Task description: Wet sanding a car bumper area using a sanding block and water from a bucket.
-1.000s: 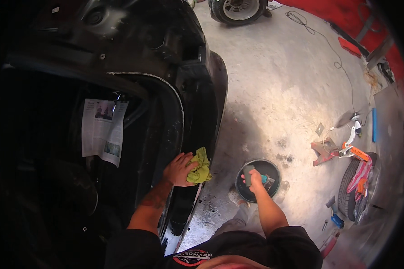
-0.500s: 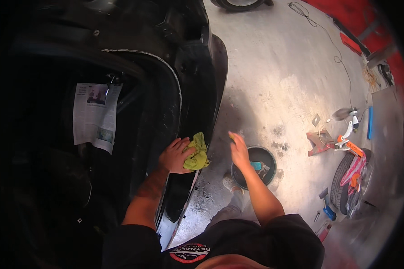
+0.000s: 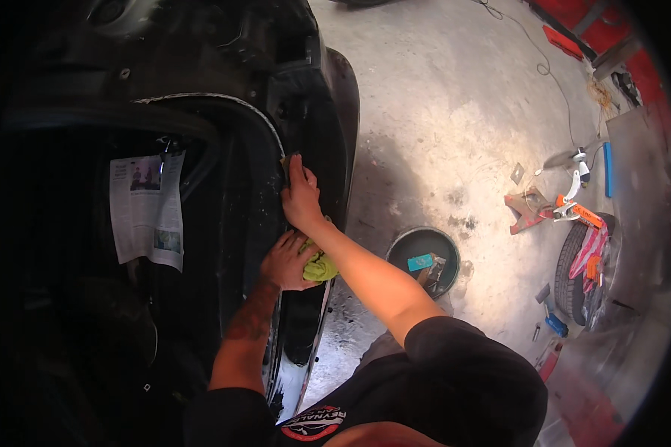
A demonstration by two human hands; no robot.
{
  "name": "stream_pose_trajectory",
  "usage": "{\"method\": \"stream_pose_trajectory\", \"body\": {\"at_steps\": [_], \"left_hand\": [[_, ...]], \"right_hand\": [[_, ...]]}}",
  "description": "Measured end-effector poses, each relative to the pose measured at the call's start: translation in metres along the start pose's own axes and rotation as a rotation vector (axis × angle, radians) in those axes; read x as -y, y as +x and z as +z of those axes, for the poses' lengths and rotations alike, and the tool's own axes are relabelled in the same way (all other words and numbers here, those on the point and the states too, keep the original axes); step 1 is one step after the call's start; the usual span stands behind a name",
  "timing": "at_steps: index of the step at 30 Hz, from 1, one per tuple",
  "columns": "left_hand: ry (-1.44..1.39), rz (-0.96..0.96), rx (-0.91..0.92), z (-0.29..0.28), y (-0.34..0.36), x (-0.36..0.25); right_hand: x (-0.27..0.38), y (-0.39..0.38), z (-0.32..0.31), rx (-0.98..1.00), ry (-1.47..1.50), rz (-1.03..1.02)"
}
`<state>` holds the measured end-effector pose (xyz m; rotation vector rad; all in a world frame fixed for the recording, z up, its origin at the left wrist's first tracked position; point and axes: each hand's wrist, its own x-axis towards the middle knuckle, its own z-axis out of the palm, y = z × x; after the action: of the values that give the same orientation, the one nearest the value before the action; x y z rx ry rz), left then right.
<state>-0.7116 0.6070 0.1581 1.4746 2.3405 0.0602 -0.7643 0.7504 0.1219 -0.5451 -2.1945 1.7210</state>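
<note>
My left hand [image 3: 285,262] presses a crumpled yellow-green cloth [image 3: 319,267] onto the black car body panel [image 3: 302,309]. Crossing over in front of it, my right hand [image 3: 301,197] pinches a small, thin brownish piece [image 3: 284,165], mostly hidden by the fingers. That piece rests against the curved edge of the car's opening, where a pale worn line [image 3: 265,118] runs along the black paint. Part of the cloth lies behind my right forearm.
A dark bucket [image 3: 455,246] holding a teal block [image 3: 420,262] stands on the concrete floor beside the car. Newspaper [image 3: 147,212] hangs inside the opening. Farther right are a red stand [image 3: 525,208], a tire [image 3: 572,276], an orange-and-white tool [image 3: 578,212] and a cable [image 3: 555,82].
My right hand has swung left from over the floor near the bucket onto the car's edge. My left hand stays on the cloth. The whole view has shifted slightly.
</note>
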Motion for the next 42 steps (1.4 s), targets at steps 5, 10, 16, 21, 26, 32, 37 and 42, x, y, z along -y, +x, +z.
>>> {"method": "stream_pose_trajectory", "body": {"at_steps": [5,10,16,21,26,32,37,42], "left_hand": [[0.017,0.031,-0.067,0.006,-0.001,0.002],[0.003,0.013,-0.027,0.004,-0.002,0.003],[0.006,0.014,-0.057,0.007,-0.001,0.005],[-0.006,0.037,-0.083,0.005,0.000,0.003],[-0.015,0.048,-0.097,0.008,0.001,0.005],[-0.010,0.044,-0.112,0.008,0.001,0.003],[0.004,0.036,-0.072,0.005,-0.001,0.004],[0.011,0.041,-0.105,0.006,-0.001,0.003]], "right_hand": [[0.013,0.052,-0.007,-0.014,-0.074,-0.034],[0.012,0.013,0.004,0.045,-0.160,-0.052],[0.015,0.053,-0.006,0.051,-0.138,-0.098],[0.017,0.075,-0.011,0.004,-0.118,-0.104],[0.026,0.097,-0.022,-0.012,-0.021,-0.003],[0.045,0.102,-0.026,-0.126,-0.084,-0.228],[0.069,0.097,-0.033,0.056,-0.077,0.138],[0.058,0.101,-0.032,-0.152,-0.103,-0.148]]}}
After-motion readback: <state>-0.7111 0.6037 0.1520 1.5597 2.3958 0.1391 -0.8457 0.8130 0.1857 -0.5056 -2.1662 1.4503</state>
